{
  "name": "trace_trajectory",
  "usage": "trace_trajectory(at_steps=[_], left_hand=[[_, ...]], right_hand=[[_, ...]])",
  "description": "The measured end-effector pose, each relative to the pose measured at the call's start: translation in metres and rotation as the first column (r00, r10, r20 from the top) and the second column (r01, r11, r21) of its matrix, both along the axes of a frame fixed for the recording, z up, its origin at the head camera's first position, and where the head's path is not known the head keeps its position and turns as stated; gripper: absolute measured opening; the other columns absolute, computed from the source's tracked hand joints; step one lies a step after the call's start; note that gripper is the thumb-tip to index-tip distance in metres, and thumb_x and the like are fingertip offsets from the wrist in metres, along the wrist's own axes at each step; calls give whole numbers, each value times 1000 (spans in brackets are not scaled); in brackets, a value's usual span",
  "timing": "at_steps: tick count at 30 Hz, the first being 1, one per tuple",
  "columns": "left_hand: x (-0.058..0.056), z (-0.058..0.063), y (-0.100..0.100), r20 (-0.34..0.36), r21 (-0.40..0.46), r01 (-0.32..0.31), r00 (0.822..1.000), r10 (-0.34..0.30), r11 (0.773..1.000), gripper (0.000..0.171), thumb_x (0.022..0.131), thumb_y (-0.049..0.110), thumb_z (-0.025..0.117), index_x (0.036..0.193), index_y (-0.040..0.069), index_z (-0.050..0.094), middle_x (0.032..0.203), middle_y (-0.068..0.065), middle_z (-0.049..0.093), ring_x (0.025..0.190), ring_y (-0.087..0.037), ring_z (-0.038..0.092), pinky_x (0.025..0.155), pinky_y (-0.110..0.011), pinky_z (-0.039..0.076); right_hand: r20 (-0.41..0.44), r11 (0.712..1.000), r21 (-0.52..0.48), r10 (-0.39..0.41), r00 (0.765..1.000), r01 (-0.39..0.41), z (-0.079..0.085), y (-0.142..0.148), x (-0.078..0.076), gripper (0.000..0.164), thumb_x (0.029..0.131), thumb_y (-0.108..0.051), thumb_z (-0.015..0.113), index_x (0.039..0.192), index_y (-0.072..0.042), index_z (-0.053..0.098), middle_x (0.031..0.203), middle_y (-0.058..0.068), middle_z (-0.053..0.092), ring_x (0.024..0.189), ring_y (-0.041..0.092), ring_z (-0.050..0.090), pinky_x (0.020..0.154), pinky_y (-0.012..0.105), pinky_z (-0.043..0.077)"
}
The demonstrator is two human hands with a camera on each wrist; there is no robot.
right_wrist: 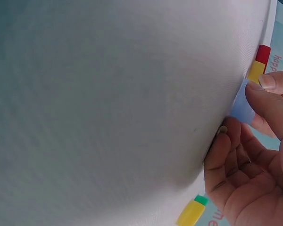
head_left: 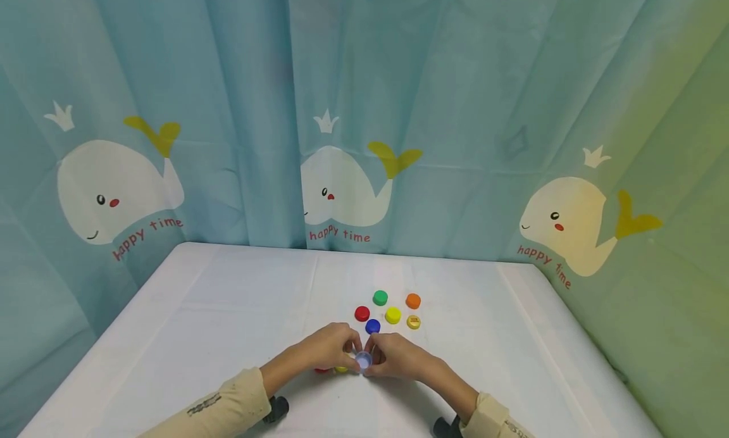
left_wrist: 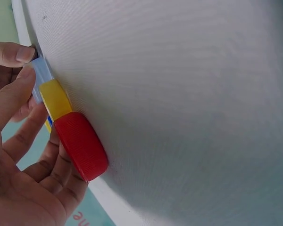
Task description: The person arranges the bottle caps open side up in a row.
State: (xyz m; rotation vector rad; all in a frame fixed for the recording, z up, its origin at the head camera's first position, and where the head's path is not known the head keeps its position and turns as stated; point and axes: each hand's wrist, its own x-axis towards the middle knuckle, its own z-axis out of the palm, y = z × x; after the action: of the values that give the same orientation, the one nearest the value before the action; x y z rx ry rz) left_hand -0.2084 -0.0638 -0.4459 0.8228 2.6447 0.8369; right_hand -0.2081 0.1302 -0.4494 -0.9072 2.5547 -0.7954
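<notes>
A translucent pale-blue bottle cap point(head_left: 363, 361) sits low over the white table between both hands. My left hand point(head_left: 335, 344) pinches its left side with thumb and fingertips, while my right hand point(head_left: 397, 356) pinches it from the right. Right beside it, a yellow cap point(left_wrist: 56, 99) and a ribbed red cap point(left_wrist: 82, 146) follow in a row to the left, partly hidden under the left hand in the head view. The left hand's lower fingers lie close behind the red cap. Just beyond the fingertips lies a blue cap point(head_left: 373, 326).
Farther back on the white table point(head_left: 239, 299) lie a red cap point(head_left: 362, 313), a green cap point(head_left: 380, 297), a yellow cap point(head_left: 393, 315), an orange cap point(head_left: 413, 300) and a printed yellow cap point(head_left: 414, 322). A blue whale-print curtain point(head_left: 467, 191) hangs behind the table.
</notes>
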Motion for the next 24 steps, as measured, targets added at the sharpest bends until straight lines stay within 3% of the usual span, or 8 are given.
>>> trace_trajectory(at_steps=[13, 20, 24], left_hand=[[-2, 2, -5, 17, 13, 42, 999, -43, 999, 22, 73, 22, 81, 90, 13, 70, 76, 7, 53, 70, -8, 48, 65, -21, 44], [-5, 2, -8, 55, 55, 17, 998, -20, 998, 23, 76, 20, 80, 93, 11, 69, 76, 8, 55, 71, -8, 50, 65, -20, 46], [-5, 3, -9, 68, 62, -14, 998, 9, 998, 22, 77, 19, 79, 94, 10, 69, 79, 7, 57, 74, -10, 53, 66, -20, 49]], right_hand=[[26, 1000, 19, -5, 1000, 4, 2, 1, 2, 31, 76, -15, 79, 98, -10, 58, 75, -9, 56, 67, 4, 51, 65, 18, 47], [86, 996, 93, -15, 996, 7, 17, 9, 0, 36, 74, -19, 81, 103, -11, 61, 78, -9, 57, 70, 6, 53, 67, 20, 47], [75, 990, 138, -43, 996, 32, 26, 14, -2, 34, 75, -19, 80, 103, -10, 62, 80, -7, 59, 71, 7, 54, 67, 22, 48]])
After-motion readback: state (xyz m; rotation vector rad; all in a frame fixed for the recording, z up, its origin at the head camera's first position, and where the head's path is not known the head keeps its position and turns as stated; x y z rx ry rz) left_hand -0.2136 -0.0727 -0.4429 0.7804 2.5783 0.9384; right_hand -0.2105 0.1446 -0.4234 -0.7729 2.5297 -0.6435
